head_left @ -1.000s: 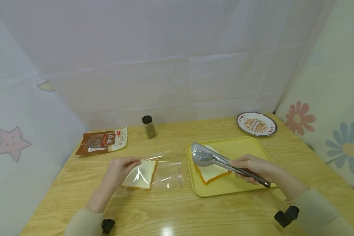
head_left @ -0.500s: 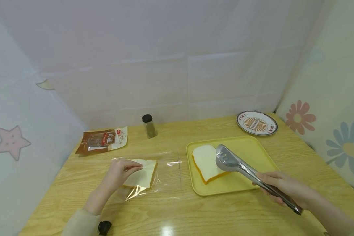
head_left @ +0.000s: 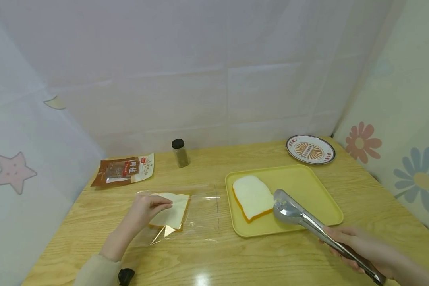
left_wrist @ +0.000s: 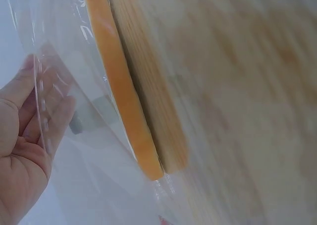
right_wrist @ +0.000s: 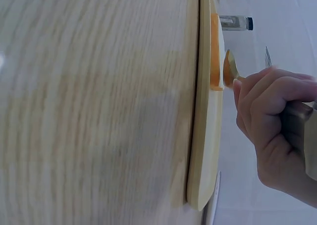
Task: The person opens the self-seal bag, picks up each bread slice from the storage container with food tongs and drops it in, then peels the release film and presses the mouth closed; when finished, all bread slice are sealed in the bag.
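Observation:
At the left of the head view, my left hand [head_left: 139,210] pinches the edge of a clear plastic bag [head_left: 204,212]. A white bread slice [head_left: 176,208] with an orange crust lies inside the bag, partly behind my fingers. The left wrist view shows the thumb on one side of the film and fingers [left_wrist: 62,111] behind it. My right hand [head_left: 361,248] grips metal tongs [head_left: 314,224], whose head hangs over the yellow tray [head_left: 307,182]. Another bread slice [head_left: 252,196] lies on that tray, just left of the tongs. Nothing shows between the tongs' ends.
Toward the back left lies a brown and white food packet [head_left: 128,171]. A small black-capped jar [head_left: 180,153] stands upright near the back wall. Behind the tray sits a patterned round plate [head_left: 310,149]. Fabric walls border the wooden table [head_left: 200,262].
The right hand and tongs have moved right and toward me, off the tray's bread slice. My left hand has lowered slightly with the bag's edge. Both slices stay put.

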Action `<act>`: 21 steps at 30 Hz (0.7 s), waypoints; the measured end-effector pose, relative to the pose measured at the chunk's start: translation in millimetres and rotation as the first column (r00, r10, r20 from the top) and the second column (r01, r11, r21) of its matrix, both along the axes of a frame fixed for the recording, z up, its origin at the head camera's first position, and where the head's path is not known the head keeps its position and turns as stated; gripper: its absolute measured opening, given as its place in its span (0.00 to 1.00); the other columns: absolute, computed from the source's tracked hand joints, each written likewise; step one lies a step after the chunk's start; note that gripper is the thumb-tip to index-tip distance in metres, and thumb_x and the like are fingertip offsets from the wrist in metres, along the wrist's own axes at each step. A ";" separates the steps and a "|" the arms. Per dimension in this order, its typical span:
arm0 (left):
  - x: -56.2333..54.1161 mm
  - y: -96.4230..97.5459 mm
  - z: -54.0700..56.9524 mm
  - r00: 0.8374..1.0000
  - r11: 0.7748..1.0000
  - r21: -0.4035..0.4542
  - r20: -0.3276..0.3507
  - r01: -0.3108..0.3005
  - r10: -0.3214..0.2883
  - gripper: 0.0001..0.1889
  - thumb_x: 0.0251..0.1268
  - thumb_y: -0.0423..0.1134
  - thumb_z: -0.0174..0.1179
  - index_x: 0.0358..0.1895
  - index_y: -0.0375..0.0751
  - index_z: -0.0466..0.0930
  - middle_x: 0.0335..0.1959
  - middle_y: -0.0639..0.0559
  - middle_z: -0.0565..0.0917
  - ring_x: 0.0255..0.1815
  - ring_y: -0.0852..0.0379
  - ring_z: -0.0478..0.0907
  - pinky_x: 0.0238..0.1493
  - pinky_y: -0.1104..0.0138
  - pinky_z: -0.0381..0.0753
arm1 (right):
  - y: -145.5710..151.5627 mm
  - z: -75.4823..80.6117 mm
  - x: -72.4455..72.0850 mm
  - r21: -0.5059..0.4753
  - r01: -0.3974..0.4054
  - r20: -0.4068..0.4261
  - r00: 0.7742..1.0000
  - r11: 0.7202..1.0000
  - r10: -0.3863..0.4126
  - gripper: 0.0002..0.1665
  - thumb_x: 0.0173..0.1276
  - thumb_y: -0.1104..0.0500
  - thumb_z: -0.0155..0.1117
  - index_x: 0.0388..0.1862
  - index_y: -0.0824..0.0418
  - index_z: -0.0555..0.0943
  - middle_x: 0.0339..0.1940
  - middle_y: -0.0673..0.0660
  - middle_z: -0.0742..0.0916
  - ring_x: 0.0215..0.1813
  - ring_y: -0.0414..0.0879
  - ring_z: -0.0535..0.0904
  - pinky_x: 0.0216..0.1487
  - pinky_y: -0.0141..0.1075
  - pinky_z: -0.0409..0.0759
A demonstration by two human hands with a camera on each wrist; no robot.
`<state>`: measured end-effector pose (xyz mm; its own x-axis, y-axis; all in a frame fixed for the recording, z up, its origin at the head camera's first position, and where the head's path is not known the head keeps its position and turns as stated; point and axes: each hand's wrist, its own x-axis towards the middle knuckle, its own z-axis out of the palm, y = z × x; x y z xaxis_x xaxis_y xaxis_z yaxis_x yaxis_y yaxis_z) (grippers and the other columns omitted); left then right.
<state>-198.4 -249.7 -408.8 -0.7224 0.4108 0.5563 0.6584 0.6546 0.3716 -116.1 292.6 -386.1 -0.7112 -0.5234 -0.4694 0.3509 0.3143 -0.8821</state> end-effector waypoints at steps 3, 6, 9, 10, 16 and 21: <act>-0.4 0.4 -0.3 1.000 1.000 0.005 -0.007 0.004 -0.004 0.06 0.45 0.28 0.70 0.29 0.38 0.88 0.26 0.50 0.88 0.25 0.64 0.82 0.27 0.84 0.77 | -2.0 -3.4 4.3 0.000 0.013 -0.006 1.000 1.000 -0.013 0.31 0.78 0.45 0.37 0.53 0.71 0.73 0.27 0.50 0.80 0.16 0.34 0.70 0.17 0.26 0.71; -0.3 0.6 -0.5 1.000 1.000 0.003 -0.003 0.004 -0.004 0.06 0.45 0.28 0.70 0.29 0.38 0.88 0.26 0.51 0.88 0.25 0.65 0.82 0.27 0.84 0.77 | -2.3 -5.8 7.2 -0.024 0.016 0.008 1.000 1.000 -0.016 0.31 0.78 0.45 0.37 0.51 0.72 0.72 0.26 0.50 0.80 0.17 0.35 0.70 0.17 0.26 0.71; 0.4 0.5 -0.8 1.000 1.000 0.006 0.005 0.005 -0.005 0.06 0.45 0.28 0.70 0.30 0.38 0.88 0.26 0.50 0.88 0.26 0.65 0.82 0.27 0.84 0.77 | -0.1 -7.0 9.0 -0.099 -0.006 0.041 0.999 0.995 0.010 0.31 0.79 0.47 0.35 0.49 0.76 0.70 0.26 0.49 0.79 0.17 0.34 0.71 0.16 0.26 0.68; 0.4 0.5 -0.6 1.000 1.000 0.008 0.006 0.007 -0.007 0.06 0.45 0.28 0.70 0.30 0.37 0.88 0.26 0.50 0.88 0.26 0.65 0.82 0.28 0.84 0.77 | 0.8 -7.1 9.9 -0.126 -0.014 0.059 0.998 0.992 0.021 0.31 0.79 0.48 0.34 0.49 0.76 0.70 0.26 0.49 0.79 0.17 0.34 0.71 0.15 0.27 0.67; 0.1 -0.1 0.1 1.000 1.000 0.004 0.013 -0.006 0.006 0.06 0.45 0.28 0.70 0.30 0.37 0.88 0.26 0.50 0.88 0.25 0.64 0.82 0.27 0.83 0.78 | -0.1 -10.2 14.9 -0.155 -0.016 0.085 0.996 0.988 0.029 0.30 0.79 0.49 0.34 0.47 0.76 0.71 0.27 0.49 0.80 0.17 0.33 0.71 0.16 0.26 0.68; 0.1 -1.2 0.6 1.000 1.000 -0.005 0.021 -0.023 0.023 0.06 0.46 0.28 0.70 0.31 0.38 0.88 0.27 0.51 0.88 0.26 0.63 0.82 0.27 0.81 0.79 | -6.1 -14.4 16.0 -0.157 -0.017 0.085 0.996 0.987 0.030 0.29 0.79 0.49 0.34 0.48 0.73 0.73 0.28 0.49 0.80 0.17 0.33 0.71 0.18 0.25 0.70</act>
<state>-198.3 -250.8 -408.2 -0.7433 0.3967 0.5386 0.6351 0.6714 0.3819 -100.1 286.5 -400.5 -0.6577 -0.6111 -0.4405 0.4228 0.1844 -0.8873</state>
